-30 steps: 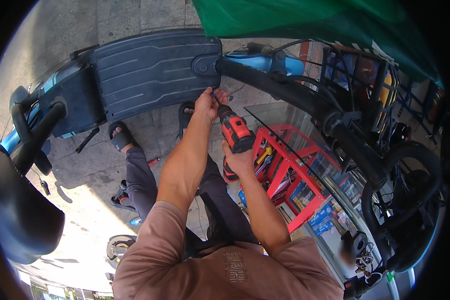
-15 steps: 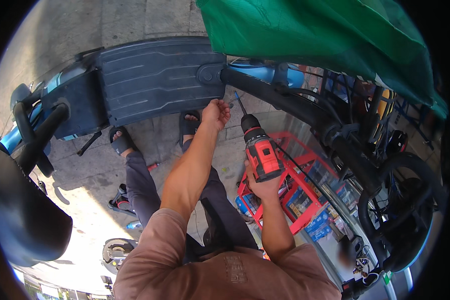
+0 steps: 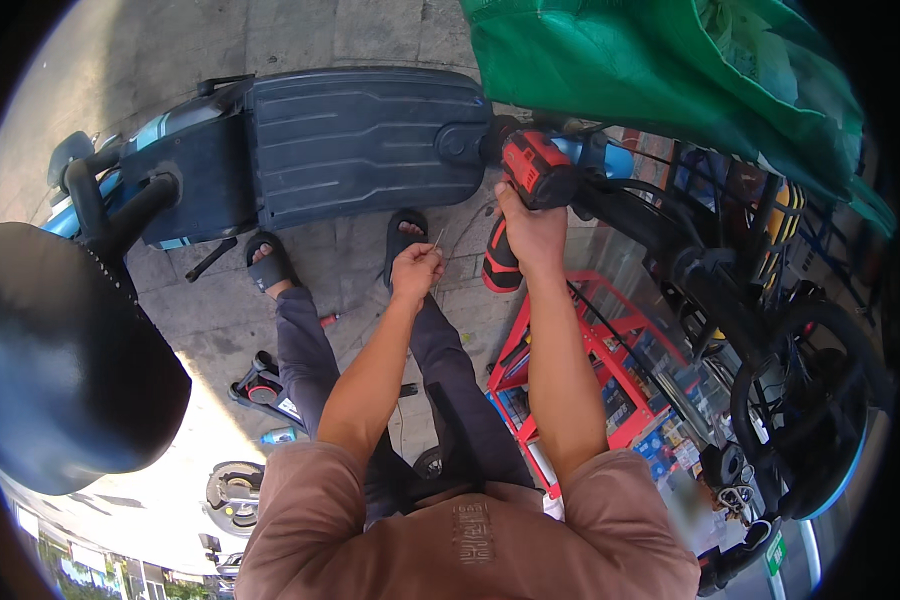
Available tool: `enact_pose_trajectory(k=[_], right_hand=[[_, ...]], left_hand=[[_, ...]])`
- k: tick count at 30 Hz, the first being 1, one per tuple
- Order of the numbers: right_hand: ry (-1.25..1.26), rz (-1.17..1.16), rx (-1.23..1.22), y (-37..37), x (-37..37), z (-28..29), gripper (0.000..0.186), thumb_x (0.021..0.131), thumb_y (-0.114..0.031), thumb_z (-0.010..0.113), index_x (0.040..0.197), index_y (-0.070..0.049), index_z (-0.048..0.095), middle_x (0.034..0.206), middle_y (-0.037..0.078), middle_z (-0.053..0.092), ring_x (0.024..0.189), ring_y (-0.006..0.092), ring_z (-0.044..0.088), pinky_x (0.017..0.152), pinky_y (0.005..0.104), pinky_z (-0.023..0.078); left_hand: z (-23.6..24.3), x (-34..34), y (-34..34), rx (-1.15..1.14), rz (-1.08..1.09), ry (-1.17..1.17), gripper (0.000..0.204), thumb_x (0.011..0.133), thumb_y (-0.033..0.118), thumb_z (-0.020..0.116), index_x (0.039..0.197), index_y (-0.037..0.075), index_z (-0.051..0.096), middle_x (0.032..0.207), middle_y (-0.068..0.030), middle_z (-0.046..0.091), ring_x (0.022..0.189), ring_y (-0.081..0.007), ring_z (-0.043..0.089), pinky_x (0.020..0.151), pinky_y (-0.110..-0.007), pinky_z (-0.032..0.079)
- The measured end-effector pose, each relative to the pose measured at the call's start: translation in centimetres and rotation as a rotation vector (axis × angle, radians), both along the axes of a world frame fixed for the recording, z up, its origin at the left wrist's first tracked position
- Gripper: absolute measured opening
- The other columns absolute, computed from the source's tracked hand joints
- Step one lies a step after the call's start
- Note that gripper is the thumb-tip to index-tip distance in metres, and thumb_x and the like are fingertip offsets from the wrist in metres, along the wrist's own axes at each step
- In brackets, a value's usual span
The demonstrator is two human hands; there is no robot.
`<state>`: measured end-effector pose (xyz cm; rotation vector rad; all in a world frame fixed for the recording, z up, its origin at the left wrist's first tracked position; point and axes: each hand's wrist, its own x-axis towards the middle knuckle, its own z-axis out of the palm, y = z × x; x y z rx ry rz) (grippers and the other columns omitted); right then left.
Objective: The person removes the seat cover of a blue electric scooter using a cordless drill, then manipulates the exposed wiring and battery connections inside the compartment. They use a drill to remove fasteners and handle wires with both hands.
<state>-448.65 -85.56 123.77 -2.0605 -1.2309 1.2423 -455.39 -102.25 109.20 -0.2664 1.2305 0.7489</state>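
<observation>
My right hand (image 3: 532, 235) is wrapped round a red and black cordless drill (image 3: 538, 168), held over the front end of the dark footboard (image 3: 360, 150) of an electric scooter. The drill's front end points toward the far edge of the board, and its tip is hard to make out. Lower and to the left, my left hand (image 3: 417, 272) is closed in a pinch on a thin metal rod (image 3: 440, 240) that sticks up from the fingertips. That hand is apart from the board, above the paving near my right foot.
A green cover (image 3: 660, 80) hangs at the far right beside the scooter's black stem (image 3: 640, 220). The black seat (image 3: 80, 360) stands at the left. Below my right arm is a red rack (image 3: 610, 375) with boxes. A folded scooter (image 3: 265, 390) lies on the ground.
The drill has swung up and away from me onto the front of the footboard. My left hand has drawn back toward me, off the board's near edge, with the thin rod now showing.
</observation>
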Motion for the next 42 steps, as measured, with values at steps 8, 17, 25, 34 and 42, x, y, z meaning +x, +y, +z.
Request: enact_pose_trajectory(k=[8,17,25,34,42], right_hand=[[0.095,-0.144,-0.065,1.9,0.2,-0.5,0.026,0.087,-0.006,0.072,0.110,-0.002,0.062,0.089,0.003,0.065,0.063,0.0113,0.060,0.056,0.0273,0.050],[0.084,-0.110,-0.123,2.6,0.6,-0.7,0.022,0.087,-0.007,0.071,0.106,-0.002,0.063,0.090,0.003,0.066,0.061,0.0125,0.060,0.055,0.0281,0.050],[-0.038,-0.030,-0.244,4.8,0.2,0.1,0.017,0.086,-0.015,0.072,0.098,-0.004,0.066,0.081,0.004,0.066,0.060,0.0145,0.061,0.054,0.0291,0.050],[-0.009,-0.197,-0.388,6.9,-1.0,0.8,0.018,0.085,-0.018,0.074,0.096,-0.005,0.069,0.079,0.005,0.067,0.062,0.0148,0.062,0.057,0.0313,0.053],[-0.027,-0.144,-0.349,6.2,-0.8,1.0,0.019,0.086,-0.015,0.072,0.101,-0.005,0.065,0.082,0.006,0.066,0.069,0.0145,0.063,0.059,0.0318,0.054]], left_hand=[[-2.0,-7.8,-7.0,0.129,-0.241,0.233,0.015,0.094,0.011,0.064,0.103,0.000,0.068,0.081,-0.0033,0.069,0.069,-0.0079,0.062,0.062,-0.023,0.050],[-1.3,-10.2,-11.9,0.124,-0.255,0.243,0.016,0.091,0.005,0.063,0.103,-0.005,0.068,0.079,-0.0048,0.069,0.065,-0.0082,0.062,0.059,-0.022,0.050],[0.5,-11.3,-13.8,0.135,-0.375,0.229,0.017,0.095,0.009,0.060,0.106,-0.003,0.066,0.082,-0.0053,0.070,0.070,-0.0093,0.064,0.063,-0.023,0.051],[3.7,-13.7,-12.0,0.298,-0.430,0.270,0.021,0.095,0.008,0.058,0.109,-0.004,0.067,0.084,-0.0071,0.072,0.072,-0.0093,0.067,0.066,-0.023,0.053],[4.9,-14.4,-2.3,0.565,-0.327,0.131,0.020,0.100,0.011,0.054,0.111,-0.003,0.063,0.092,-0.0072,0.071,0.079,-0.0109,0.065,0.072,-0.025,0.053]])
